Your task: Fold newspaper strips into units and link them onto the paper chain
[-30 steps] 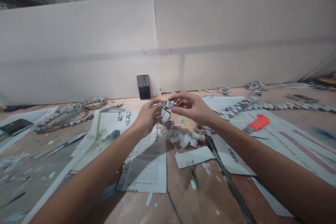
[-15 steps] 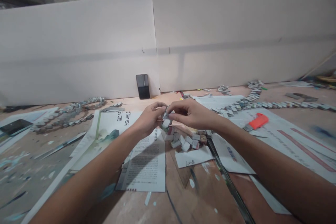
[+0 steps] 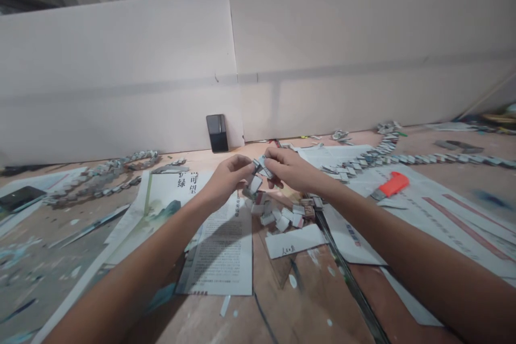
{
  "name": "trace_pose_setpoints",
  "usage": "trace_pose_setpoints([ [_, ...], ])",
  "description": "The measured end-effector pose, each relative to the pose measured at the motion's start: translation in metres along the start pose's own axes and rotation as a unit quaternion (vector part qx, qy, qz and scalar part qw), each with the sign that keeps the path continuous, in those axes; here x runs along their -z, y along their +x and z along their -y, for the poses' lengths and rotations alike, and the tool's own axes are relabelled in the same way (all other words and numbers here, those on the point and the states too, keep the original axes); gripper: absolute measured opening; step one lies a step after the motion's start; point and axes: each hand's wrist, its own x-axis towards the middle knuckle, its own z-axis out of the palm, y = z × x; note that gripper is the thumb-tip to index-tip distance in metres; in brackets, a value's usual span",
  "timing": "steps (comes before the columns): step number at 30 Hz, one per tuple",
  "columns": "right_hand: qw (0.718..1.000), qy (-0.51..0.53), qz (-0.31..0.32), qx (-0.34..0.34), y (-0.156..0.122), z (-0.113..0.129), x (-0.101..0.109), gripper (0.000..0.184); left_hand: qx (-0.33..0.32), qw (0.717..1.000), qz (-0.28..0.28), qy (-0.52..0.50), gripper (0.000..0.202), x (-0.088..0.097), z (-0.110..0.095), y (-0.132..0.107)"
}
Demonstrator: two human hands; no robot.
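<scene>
My left hand (image 3: 233, 174) pinches the end of a chain of folded paper links (image 3: 255, 185) just above the table. Opposite it, my right hand (image 3: 284, 167) is closed on a small folded paper piece (image 3: 264, 167), which touches the chain's end between my fingertips. Whether the piece is slotted into the chain I cannot tell. Below both hands lies a heap of folded paper links (image 3: 284, 217). A white paper strip (image 3: 297, 242) with printed characters is in front of the heap, partly over a clear triangular ruler (image 3: 281, 271).
Newspaper sheets (image 3: 226, 258) lie under my left forearm. An orange utility knife (image 3: 393, 185) rests on papers at right. Long paper chains (image 3: 435, 159) stretch along both sides. A phone (image 3: 217, 133) leans on the white board (image 3: 121, 64); another phone (image 3: 20, 199) lies far left.
My right hand has shifted slightly right and turned, so the paper piece between the fingertips now shows more plainly. My left hand keeps its pinch on the chain. The view moved a little.
</scene>
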Motion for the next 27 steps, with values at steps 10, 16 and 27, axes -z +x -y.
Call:
trace_pose_setpoints([
  [10, 0.997, -0.015, -0.065, 0.033, 0.002, -0.002, -0.016, 0.019, -0.021, 0.991, 0.019, 0.133, 0.023, 0.006, -0.004, -0.002],
  [16, 0.995, -0.025, -0.092, 0.027, 0.002, -0.006, -0.024, 0.021, -0.071, 0.946, 0.016, 0.317, 0.024, 0.009, -0.013, -0.004],
  [27, 0.997, 0.021, -0.065, 0.037, 0.002, -0.010, -0.027, 0.021, -0.057, 0.937, -0.011, 0.344, 0.016, 0.009, -0.016, -0.007],
])
